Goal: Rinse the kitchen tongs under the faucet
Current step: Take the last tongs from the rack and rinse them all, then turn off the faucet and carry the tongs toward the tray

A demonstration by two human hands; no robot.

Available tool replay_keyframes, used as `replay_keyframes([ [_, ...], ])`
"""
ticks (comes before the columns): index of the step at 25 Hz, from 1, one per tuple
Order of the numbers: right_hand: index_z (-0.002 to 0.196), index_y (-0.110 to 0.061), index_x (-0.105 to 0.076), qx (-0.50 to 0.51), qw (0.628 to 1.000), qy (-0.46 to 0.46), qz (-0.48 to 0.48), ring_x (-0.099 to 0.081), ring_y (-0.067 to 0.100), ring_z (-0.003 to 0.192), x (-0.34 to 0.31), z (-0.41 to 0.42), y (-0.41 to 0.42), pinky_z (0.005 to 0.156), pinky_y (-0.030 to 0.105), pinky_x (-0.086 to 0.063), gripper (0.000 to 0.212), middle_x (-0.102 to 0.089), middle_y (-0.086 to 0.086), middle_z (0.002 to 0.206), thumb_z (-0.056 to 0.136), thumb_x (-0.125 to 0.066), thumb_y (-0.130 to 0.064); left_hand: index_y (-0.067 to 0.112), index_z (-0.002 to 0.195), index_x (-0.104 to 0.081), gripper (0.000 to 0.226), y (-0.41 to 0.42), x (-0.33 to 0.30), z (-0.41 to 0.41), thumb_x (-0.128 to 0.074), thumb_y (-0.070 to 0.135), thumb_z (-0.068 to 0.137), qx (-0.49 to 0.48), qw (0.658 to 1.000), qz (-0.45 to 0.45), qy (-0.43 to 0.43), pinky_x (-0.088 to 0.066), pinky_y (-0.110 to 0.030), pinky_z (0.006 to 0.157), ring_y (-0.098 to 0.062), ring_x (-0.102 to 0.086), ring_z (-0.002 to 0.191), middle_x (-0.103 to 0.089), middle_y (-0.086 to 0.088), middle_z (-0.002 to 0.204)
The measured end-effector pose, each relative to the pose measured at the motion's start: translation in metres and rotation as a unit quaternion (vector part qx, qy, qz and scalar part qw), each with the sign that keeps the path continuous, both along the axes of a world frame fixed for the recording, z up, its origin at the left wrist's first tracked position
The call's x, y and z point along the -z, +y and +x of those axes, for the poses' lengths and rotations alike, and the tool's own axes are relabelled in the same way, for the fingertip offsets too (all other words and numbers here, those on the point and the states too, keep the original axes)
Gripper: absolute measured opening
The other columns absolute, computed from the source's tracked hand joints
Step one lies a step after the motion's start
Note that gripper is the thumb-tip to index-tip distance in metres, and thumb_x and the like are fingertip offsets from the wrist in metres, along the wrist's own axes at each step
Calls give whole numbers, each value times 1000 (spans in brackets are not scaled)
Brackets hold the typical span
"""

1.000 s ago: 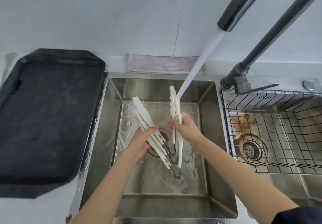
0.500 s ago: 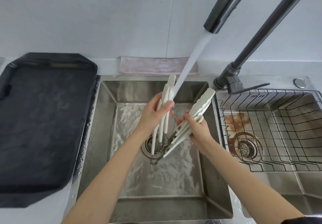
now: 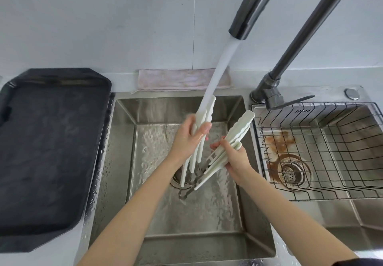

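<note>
The left hand (image 3: 186, 139) is gripping one bunch of white tongs (image 3: 204, 118) upright in the faucet (image 3: 255, 6) stream; turning them slowly should wet every face. The right hand (image 3: 236, 159) is clasping a second bunch (image 3: 238, 129) just beside the water, over the sink (image 3: 124, 162), awaiting its turn.

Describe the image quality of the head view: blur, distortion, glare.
Head view: wide-angle bend curves the faucet and the black tray; motion blur smears the left hand on its white tongs; the right hand is sharper; soft even light, mild glare on the wet sink floor.
</note>
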State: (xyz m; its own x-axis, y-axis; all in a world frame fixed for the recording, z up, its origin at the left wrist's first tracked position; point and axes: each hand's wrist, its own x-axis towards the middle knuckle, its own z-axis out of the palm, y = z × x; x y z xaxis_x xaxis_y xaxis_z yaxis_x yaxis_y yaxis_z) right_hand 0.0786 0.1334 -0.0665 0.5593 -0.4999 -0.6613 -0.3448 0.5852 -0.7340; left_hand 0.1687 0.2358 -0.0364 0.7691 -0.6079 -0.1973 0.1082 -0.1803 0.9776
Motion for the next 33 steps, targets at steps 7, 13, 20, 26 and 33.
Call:
replay_keyframes([
  [7,106,-10,-51,-67,995,3,-77,-67,14,80,-11,1,-6,78,32,-55,21,-68,5,83,89,-60,-17,17,98,-55,19,1,2,-1,-59,32,87,-123,990,53,35,-54,-17,55,-1,-60,49,-60,4,72],
  [13,142,-10,-33,-37,990,-32,-131,-59,20,110,-43,-8,-39,100,35,-47,54,-58,8,122,95,-46,-32,17,91,-58,14,11,-5,-6,-58,30,89,-200,965,-8,168,-54,-19,53,-1,-61,45,-63,1,73],
  [20,120,-22,-44,139,972,-24,-190,-47,6,62,-63,-23,-109,55,14,-47,23,-50,-7,74,98,-42,-24,24,87,-58,9,12,-17,-13,-58,33,88,-227,951,-25,207,-55,-22,60,-10,-67,62,-68,1,80],
  [26,107,-24,-54,150,963,-30,-221,-53,2,64,-68,-15,-119,59,14,-48,20,-55,-7,72,100,-37,-20,26,85,-56,7,10,-19,-18,-60,32,86,-235,950,-27,205,-56,-19,55,-4,-68,55,-68,2,80],
  [33,89,-16,-51,91,958,46,-269,-48,4,62,-82,2,-130,59,16,-48,22,-48,-5,70,100,-32,-17,25,84,-57,8,11,-18,-19,-59,32,87,-243,945,-39,215,-56,-24,64,-8,-69,61,-69,1,82],
])
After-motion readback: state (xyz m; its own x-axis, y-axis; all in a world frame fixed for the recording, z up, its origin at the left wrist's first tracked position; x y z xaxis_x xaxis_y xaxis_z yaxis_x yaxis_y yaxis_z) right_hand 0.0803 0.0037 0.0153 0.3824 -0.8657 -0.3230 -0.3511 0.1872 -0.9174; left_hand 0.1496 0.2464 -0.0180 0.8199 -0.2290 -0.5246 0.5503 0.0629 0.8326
